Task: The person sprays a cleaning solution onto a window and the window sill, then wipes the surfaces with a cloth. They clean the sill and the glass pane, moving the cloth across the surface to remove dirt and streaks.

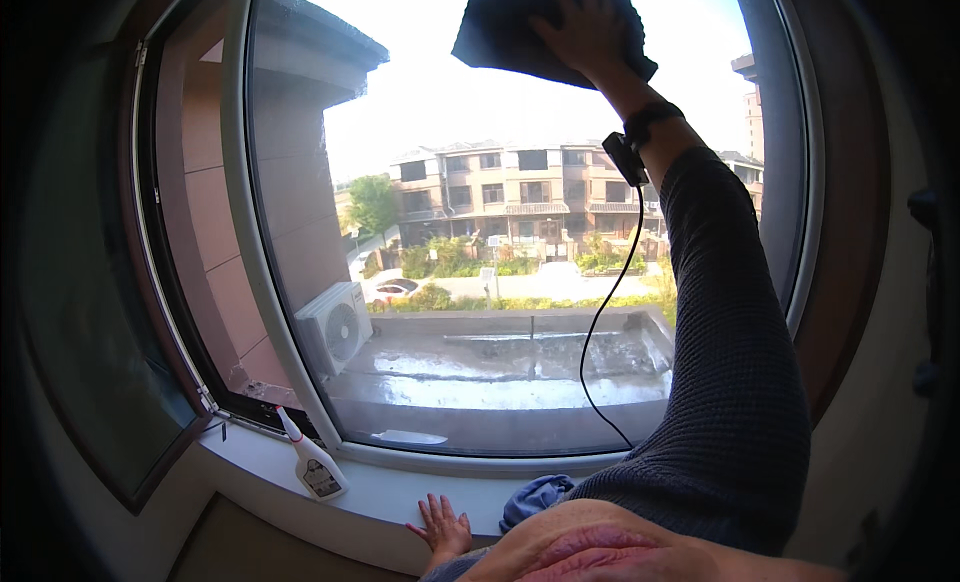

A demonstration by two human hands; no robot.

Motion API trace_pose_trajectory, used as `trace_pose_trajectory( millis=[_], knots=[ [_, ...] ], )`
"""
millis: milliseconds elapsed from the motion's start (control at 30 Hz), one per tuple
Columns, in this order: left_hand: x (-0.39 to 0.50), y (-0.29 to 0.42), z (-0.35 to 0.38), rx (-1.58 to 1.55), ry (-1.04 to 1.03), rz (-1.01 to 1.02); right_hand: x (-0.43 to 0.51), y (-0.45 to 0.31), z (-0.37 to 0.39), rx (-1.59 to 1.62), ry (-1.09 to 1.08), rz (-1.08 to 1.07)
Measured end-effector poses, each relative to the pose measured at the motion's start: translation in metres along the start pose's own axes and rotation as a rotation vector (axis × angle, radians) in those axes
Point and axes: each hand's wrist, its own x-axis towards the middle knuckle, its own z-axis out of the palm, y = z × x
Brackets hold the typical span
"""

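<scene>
High on the window glass (465, 113), my right hand (589, 34) is spread flat over a dark cloth (495, 34) and presses it to the pane. The cloth's top edge runs out of view. A strap with a small black box (626, 160) circles my right wrist. Low down, my left hand (444, 528) leans on the front edge of the white windowsill (382, 496), fingers apart and holding nothing. To its right lies a crumpled blue cloth (531, 501), partly hidden by my body. A white spray bottle (319, 466) with a red nozzle tip stands tilted-looking to its left.
A black cable (589, 334) hangs from the wrist box down past the pane. At left, a hinged window sash (97, 282) is swung inward beside the opening. Through the glass appear an air-conditioner outdoor unit (341, 327), a flat roof (480, 364) and a row of houses (517, 181).
</scene>
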Motion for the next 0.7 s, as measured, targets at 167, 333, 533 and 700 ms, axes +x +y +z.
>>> trace_pose_trajectory(
  millis=[167,333,533,700],
  knots=[
    [0.002,-0.01,0.011,0.003,0.034,0.01,-0.018,-0.039,-0.014,-0.167,-0.11,-0.032],
    [0.018,-0.024,0.041,0.385,0.103,0.001,-0.079,-0.045,-0.013,0.156,-0.3,-0.61],
    [0.022,-0.032,0.042,0.311,-0.019,-0.06,-0.011,0.129,-0.083,0.128,-0.275,-0.269],
    [0.02,-0.033,0.04,0.282,0.031,-0.004,-0.02,0.273,-0.132,-0.166,-0.143,0.378]
  ],
)
